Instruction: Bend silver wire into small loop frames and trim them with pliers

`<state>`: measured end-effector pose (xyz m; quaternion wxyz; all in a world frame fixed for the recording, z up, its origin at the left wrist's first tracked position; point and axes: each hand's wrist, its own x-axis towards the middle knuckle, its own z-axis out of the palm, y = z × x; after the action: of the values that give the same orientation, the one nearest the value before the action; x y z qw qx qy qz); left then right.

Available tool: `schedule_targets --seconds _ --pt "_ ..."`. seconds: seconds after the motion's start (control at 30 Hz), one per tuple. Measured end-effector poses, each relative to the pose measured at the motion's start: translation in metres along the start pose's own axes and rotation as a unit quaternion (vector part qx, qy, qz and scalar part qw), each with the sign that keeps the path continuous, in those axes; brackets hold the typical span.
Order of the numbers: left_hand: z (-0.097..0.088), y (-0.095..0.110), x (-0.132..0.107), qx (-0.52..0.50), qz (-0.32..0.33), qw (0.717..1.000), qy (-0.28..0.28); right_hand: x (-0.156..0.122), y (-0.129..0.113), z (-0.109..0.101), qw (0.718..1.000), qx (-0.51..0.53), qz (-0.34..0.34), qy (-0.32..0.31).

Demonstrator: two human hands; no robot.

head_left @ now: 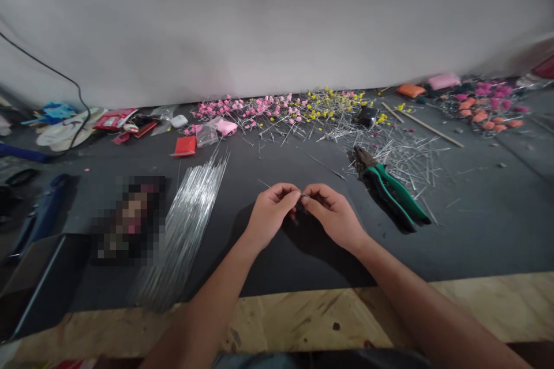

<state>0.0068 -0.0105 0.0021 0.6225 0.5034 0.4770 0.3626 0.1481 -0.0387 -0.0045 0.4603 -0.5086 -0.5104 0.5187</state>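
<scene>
Both hands are over the dark tabletop (476,236), their fingertips meeting or nearly so. The left hand (269,216) pinches a thin wire (264,184) between thumb and forefinger, its other fingers curled in; the wire's free end points out past the forefinger, leftward and away from the body. The right hand (336,218) is closed the same way, thumb against forefinger, on the same small work. A little dark bit shows between the two pinches, too small to make out, and some fingers are hidden below.

Just right of the right hand lie pliers (393,193) with green and black handles, their head resting by a scatter of loose wires (418,155). Left of the left hand is a long bundle (190,213) of straight bright wires, with a pixelated item (130,222) beside it.

Beyond the hands, pink-tipped wires (264,108) and yellow-tipped wires (333,105) lie along the wall (259,23). A red block (185,146) sits near the bundle's far end; a thin stick (437,131) lies beyond the loose wires. Farther right is an orange and magenta heap (489,108). Nearest the body runs the table's wooden edge (303,323).
</scene>
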Motion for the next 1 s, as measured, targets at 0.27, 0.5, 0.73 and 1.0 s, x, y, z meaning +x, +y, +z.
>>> schedule_targets --seconds 0.27,0.5,0.73,1.0 --pt "0.006 -0.002 -0.004 0.047 0.035 0.998 0.038 0.001 0.001 -0.004 1.0 -0.007 -0.011 -0.001" --pt "0.014 -0.004 -0.009 0.106 0.124 0.981 0.102 0.001 -0.001 -0.001 1.0 0.007 -0.001 0.012" --pt "0.01 -0.002 -0.004 -0.059 0.033 0.998 0.006 -0.002 0.001 0.001 0.994 0.109 0.021 -0.018" --pt "-0.002 0.003 -0.003 -0.107 0.002 0.991 -0.074 -0.006 0.0 -0.002 0.98 0.186 0.06 -0.047"
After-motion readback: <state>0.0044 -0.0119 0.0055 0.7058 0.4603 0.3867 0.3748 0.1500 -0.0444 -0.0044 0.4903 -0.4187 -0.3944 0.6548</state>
